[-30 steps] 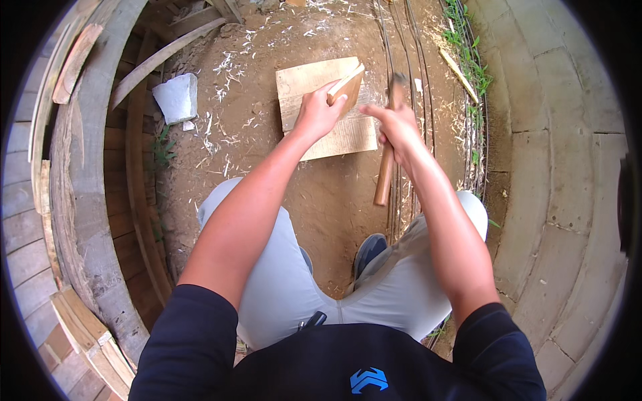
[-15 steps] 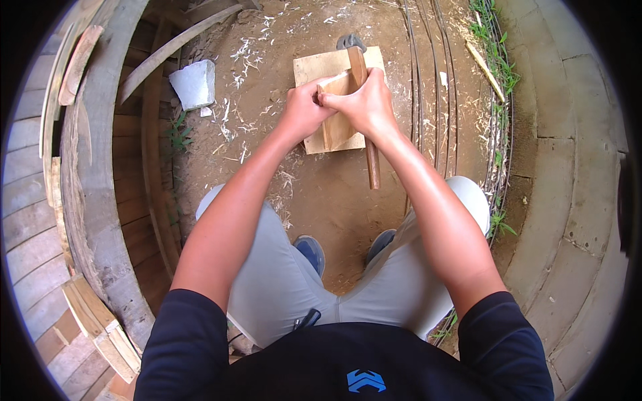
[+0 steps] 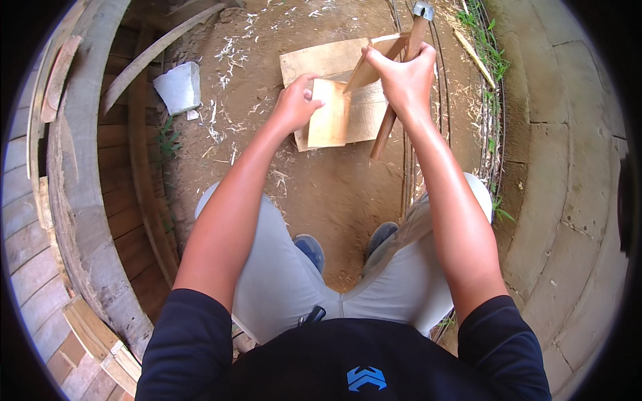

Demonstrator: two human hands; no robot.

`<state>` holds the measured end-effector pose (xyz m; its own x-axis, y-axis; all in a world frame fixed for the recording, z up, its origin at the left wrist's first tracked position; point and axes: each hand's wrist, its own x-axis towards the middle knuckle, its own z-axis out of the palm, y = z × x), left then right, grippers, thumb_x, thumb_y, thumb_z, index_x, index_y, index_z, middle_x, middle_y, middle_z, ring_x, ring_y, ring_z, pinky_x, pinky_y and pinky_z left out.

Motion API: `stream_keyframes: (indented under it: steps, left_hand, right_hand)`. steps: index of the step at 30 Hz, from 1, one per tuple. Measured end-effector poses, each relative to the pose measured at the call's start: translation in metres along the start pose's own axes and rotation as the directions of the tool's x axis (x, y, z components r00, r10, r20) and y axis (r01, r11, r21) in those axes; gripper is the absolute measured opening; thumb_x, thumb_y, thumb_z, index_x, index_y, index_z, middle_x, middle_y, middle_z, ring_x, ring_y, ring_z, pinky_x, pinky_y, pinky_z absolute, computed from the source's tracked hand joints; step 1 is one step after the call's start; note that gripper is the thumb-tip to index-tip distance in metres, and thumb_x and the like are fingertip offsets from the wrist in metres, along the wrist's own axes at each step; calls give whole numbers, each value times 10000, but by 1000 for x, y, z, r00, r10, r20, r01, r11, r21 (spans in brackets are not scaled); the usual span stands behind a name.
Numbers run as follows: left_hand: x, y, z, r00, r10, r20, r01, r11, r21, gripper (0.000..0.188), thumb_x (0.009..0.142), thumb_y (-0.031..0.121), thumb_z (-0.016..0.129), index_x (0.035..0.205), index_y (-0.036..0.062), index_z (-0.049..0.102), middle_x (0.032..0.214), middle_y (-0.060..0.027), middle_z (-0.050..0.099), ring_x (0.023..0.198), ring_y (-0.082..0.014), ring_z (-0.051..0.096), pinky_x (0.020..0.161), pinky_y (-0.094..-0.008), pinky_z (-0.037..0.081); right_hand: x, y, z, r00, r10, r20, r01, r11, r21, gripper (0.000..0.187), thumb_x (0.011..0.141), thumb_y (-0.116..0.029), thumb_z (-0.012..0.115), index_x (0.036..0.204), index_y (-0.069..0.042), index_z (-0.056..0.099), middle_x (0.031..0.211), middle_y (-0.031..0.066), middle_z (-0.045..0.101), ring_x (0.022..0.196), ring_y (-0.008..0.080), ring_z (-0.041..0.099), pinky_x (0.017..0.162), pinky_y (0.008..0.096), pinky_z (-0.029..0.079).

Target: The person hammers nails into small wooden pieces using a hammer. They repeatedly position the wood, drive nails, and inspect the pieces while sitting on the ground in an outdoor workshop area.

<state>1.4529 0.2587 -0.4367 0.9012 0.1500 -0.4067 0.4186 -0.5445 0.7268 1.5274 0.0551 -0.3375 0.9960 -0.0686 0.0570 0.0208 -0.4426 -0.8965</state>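
My right hand (image 3: 409,83) is closed around the wooden handle of a hammer (image 3: 418,30), whose metal head points away from me. The same hand also pinches a thin wooden board (image 3: 374,63), tilted up on edge. My left hand (image 3: 295,105) grips the left edge of a pale, smooth wooden board (image 3: 328,123) between thumb and fingers. Both boards are over a larger flat wooden board (image 3: 314,60) on the dirt ground. Whether the two held boards touch each other, I cannot tell.
A whitish stone block (image 3: 178,88) lies to the left, near a wooden beam frame (image 3: 87,200). Long thin metal rods (image 3: 438,100) run along the right, beside weeds and a paved strip (image 3: 535,200). Wood shavings (image 3: 231,57) litter the dirt.
My hands have moved apart. The right has carried the hammer and one board up and to the right, while the left stays with the pale board, now more exposed.
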Motion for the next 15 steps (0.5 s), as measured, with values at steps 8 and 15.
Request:
stream_keyframes:
  steps: [8, 15]
  left_hand:
    - [-16, 70, 12, 859, 462, -219, -435, 886, 161, 931, 733, 364, 893, 1503, 111, 435, 1450, -182, 516, 1303, -306, 557, 1101, -445, 452]
    - [-11, 77, 26, 844, 453, -287, -483, 875, -40, 580, 799, 277, 842, 1257, 15, 602, 1142, -163, 711, 1059, -294, 696, 934, -412, 551]
  right_hand:
    - [-11, 7, -4, 987, -150, -61, 152, 988, 39, 833, 707, -337, 917, 1217, 82, 409, 1071, 218, 618, 969, 271, 662, 848, 395, 551]
    - [-16, 13, 7, 982, -186, -8, 186, 979, 82, 853, 703, -360, 926, 1234, 67, 412, 1067, 196, 634, 958, 255, 665, 845, 387, 544]
